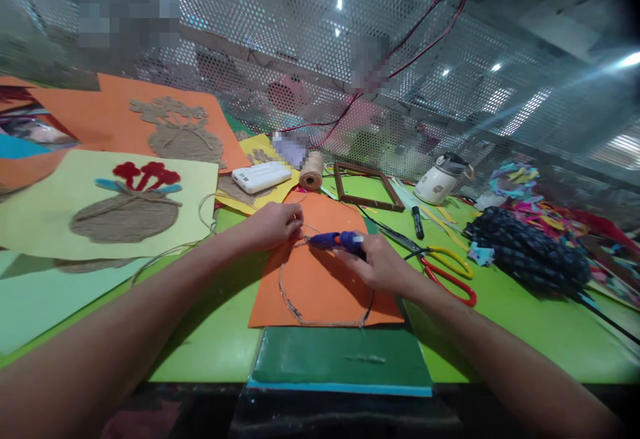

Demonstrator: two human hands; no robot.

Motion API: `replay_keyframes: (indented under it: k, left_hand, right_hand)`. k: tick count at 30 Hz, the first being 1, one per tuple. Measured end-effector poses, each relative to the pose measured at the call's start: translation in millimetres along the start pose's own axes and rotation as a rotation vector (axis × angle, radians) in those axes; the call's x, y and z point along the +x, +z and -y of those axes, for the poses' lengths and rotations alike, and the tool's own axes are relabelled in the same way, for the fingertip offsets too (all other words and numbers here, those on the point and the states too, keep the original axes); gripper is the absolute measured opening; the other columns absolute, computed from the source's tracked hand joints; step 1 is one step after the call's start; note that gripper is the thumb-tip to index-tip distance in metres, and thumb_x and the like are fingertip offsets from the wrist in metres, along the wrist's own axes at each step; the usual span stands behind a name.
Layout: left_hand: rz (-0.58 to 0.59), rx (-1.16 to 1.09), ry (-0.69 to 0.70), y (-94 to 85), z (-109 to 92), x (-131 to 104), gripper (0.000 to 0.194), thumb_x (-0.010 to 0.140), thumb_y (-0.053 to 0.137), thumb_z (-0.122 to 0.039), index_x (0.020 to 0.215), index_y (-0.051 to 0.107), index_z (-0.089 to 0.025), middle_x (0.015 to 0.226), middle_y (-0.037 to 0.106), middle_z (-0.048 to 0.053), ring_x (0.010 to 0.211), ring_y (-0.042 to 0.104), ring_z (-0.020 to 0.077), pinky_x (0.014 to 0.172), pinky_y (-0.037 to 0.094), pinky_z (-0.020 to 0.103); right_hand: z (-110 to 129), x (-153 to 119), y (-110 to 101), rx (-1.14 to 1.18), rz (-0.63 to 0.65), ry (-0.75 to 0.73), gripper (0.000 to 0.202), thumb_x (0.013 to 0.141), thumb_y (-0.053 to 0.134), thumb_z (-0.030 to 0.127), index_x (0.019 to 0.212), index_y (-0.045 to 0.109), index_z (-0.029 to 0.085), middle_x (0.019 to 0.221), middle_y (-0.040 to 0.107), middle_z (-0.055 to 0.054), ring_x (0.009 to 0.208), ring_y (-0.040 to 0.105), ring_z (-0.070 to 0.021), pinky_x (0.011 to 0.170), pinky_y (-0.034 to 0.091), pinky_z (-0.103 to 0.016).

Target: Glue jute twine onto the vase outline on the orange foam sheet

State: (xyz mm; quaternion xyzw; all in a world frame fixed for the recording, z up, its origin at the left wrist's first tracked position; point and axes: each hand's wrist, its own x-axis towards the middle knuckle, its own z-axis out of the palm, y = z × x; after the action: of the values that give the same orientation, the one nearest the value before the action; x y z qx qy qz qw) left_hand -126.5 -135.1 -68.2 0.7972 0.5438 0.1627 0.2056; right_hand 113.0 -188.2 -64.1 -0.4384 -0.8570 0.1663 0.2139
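An orange paper sheet (320,272) lies on a green board (340,352) in front of me. A loop of jute twine (284,292) traces a rounded outline on the sheet. My right hand (375,262) is wrapped round a blue glue gun (325,240), its nozzle pointing left at the twine near the sheet's upper left. Just beyond the nozzle tip, my left hand (280,225) is closed in a pinch on the twine. The twine's loose length trails left beneath my left forearm.
Scissors (450,279) with red and yellow handles lie to the right. Behind are a twine spool (311,171), a white power bank (263,177), a brown frame (370,189), a black marker (417,222) and a white bottle (437,182). Papers with twine vases (125,215) cover the left.
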Motion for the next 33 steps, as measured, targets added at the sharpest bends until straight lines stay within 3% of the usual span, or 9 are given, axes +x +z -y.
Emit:
replay_keyframes:
  k: [4, 13, 24, 33]
  left_hand:
    - [0.002, -0.013, 0.006, 1.0, 3, 2, 0.018, 0.082, 0.046, -0.027, 0.090, 0.062, -0.022, 0.085, 0.078, 0.002, 0.084, 0.070, 0.0215, 0.076, 0.048, 0.030]
    - [-0.005, -0.175, -0.004, 5.5, 10, 4, 0.012, 0.079, 0.047, -0.030, 0.080, 0.057, -0.023, 0.083, 0.078, 0.003, 0.084, 0.071, 0.0212, 0.076, 0.052, 0.030]
    - [0.055, -0.328, -0.011, 5.3, 19, 5, 0.011, 0.082, 0.049, -0.032, 0.082, 0.054, -0.023, 0.084, 0.078, 0.003, 0.081, 0.073, 0.0198, 0.071, 0.054, 0.028]
    - [0.063, -0.324, -0.019, 5.3, 18, 6, 0.011, 0.081, 0.049, -0.033, 0.080, 0.054, -0.023, 0.083, 0.078, 0.002, 0.082, 0.073, 0.0211, 0.072, 0.055, 0.029]
  right_hand:
    - [6, -3, 2, -0.100, 0.009, -0.119, 0.022, 0.094, 0.051, 0.034, 0.092, 0.061, 0.015, 0.080, 0.065, -0.007, 0.068, 0.051, -0.0160, 0.062, 0.033, -0.027]
    - [4, -2, -10, -0.006, -0.053, 0.085, 0.034, 0.090, 0.053, 0.044, 0.070, 0.055, 0.017, 0.057, 0.051, 0.000, 0.051, 0.039, -0.0114, 0.050, 0.026, -0.026]
    - [2, 1, 1, 0.024, -0.086, 0.118, 0.036, 0.089, 0.053, 0.044, 0.063, 0.047, 0.020, 0.053, 0.046, 0.002, 0.048, 0.035, -0.0098, 0.047, 0.024, -0.026]
    - [3, 0, 4, 0.041, -0.070, 0.128, 0.037, 0.089, 0.053, 0.044, 0.062, 0.046, 0.019, 0.054, 0.046, 0.002, 0.049, 0.035, -0.0098, 0.048, 0.025, -0.026]
